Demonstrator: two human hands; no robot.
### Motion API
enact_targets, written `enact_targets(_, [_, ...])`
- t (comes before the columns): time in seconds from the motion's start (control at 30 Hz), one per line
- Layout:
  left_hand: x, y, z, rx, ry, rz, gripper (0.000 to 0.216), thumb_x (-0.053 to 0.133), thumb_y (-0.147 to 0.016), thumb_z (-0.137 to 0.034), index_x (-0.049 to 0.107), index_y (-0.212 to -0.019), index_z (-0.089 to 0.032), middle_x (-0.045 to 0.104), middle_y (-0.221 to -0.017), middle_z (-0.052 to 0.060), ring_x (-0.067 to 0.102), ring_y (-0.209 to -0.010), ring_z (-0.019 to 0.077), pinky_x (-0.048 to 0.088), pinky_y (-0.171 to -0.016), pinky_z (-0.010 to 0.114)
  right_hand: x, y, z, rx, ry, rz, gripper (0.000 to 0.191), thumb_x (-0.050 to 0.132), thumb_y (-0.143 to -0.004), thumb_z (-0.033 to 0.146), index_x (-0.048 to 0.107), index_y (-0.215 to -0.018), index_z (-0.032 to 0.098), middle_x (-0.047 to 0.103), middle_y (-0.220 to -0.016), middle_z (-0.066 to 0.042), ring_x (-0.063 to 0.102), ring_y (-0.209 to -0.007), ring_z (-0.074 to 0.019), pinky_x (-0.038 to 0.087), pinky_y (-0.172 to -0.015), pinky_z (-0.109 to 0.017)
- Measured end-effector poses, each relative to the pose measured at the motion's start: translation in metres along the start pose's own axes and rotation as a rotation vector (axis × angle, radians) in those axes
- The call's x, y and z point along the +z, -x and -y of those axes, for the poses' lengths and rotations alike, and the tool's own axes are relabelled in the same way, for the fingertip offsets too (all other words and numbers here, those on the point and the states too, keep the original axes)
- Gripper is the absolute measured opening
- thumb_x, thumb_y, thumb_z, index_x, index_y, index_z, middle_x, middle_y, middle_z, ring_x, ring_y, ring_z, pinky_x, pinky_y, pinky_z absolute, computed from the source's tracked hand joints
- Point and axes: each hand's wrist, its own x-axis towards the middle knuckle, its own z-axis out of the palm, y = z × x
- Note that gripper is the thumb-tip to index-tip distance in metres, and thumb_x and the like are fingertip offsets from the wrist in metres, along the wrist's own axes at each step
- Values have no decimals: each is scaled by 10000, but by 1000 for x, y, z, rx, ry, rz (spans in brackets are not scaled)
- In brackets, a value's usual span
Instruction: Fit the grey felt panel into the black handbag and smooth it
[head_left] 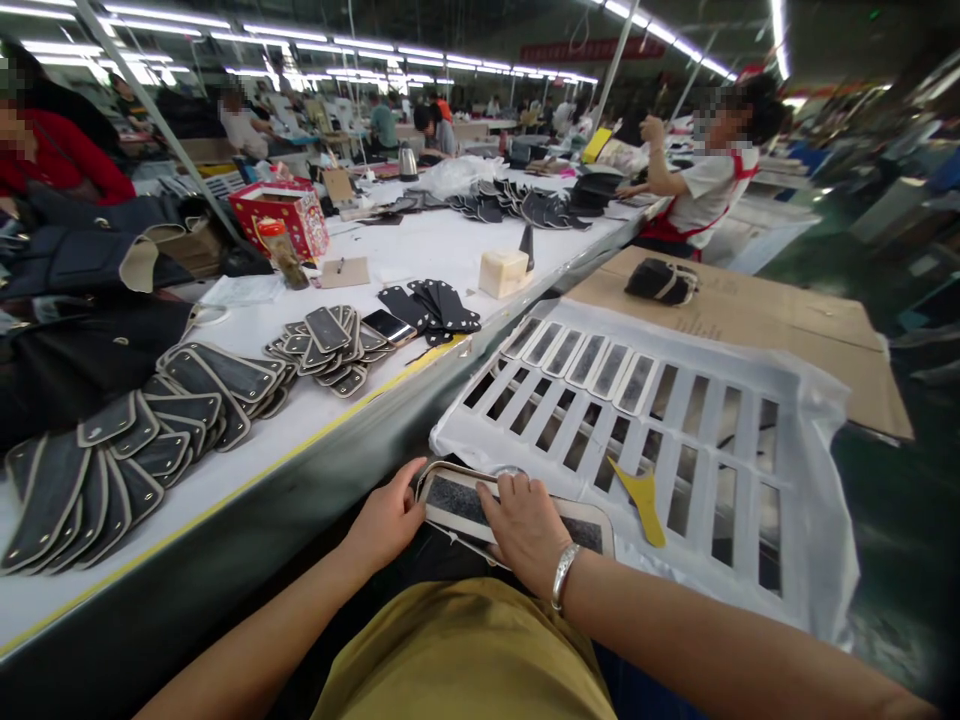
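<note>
Low in front of my body lies a long leather panel with a dark fuzzy centre and a pale rounded border. My left hand pinches its left end, thumb and fingertips at the edge. Across its middle rests my right hand, fingers bent over the surface and a silver bracelet at the wrist. The panel's lower edge is partly hidden beneath the right hand. Just right of it, a yellow scraper-like tool lies on a white slotted sheet.
Pale-edged strips lie along the slotted sheet's far row. On the white table are fanned leather pieces, a phone, a jar and a pale block. Cardboard extends behind the sheet; a co-worker sits beyond.
</note>
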Motion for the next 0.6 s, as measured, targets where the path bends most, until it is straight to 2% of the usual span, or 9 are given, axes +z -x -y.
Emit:
enact_targets(0.1, [-1,8,-5,333,-230,-141,374,478,-873,-306,524,-1211,-153,615,-878,69,594,-823,192,482,-802,334,2,0,2,11,4,-14,534,561,-796,364,462,-1273,144,522,-981,-161,473,-855,-303,364,-677,-412])
enact_targets(0.17, [5,12,-9,567,-357,-96,325,502,-865,-315,574,-1136,-150,596,-1053,118,566,-964,234,465,-872,383,2,1,3,21,4,-36,532,562,-795,359,464,-1271,145,522,-968,-153,475,-850,-298,369,-676,-406])
enact_targets(0.23, [14,13,-12,696,-456,7,298,556,-830,-299,600,-1080,-143,596,-1082,128,563,-973,250,482,-861,406,2,1,4,27,-8,-38,565,594,-775,384,465,-1272,147,523,-968,-149,480,-856,-297,376,-685,-405])
enact_targets(0.37, [25,11,-11,709,-543,101,263,579,-808,-248,614,-1048,-146,620,-1017,111,588,-903,229,523,-814,389,-2,3,-6,6,-108,-3,718,670,-678,524,467,-1280,189,523,-1067,-164,502,-928,-328,400,-744,-436])
enact_targets(0.5, [21,6,-7,755,-586,151,254,537,-835,-201,608,-1074,-150,623,-1041,100,596,-919,213,530,-828,365,-12,17,-41,-66,-464,116,886,616,-641,671,359,-1366,233,503,-1231,-159,524,-1044,-334,424,-841,-439])
enact_targets(0.57, [20,5,-4,788,-627,175,265,513,-845,-164,604,-1092,-139,623,-1061,107,598,-926,214,530,-832,359,-15,30,-68,6,-660,159,839,588,-699,637,340,-1366,193,540,-1222,-147,553,-1047,-291,443,-856,-385])
enact_targets(0.6, [20,4,-3,809,-644,182,275,497,-849,-146,601,-1103,-134,622,-1071,112,599,-927,214,530,-829,358,-15,36,-82,99,-724,195,738,580,-734,593,404,-1308,163,591,-1143,-143,592,-980,-270,467,-813,-359])
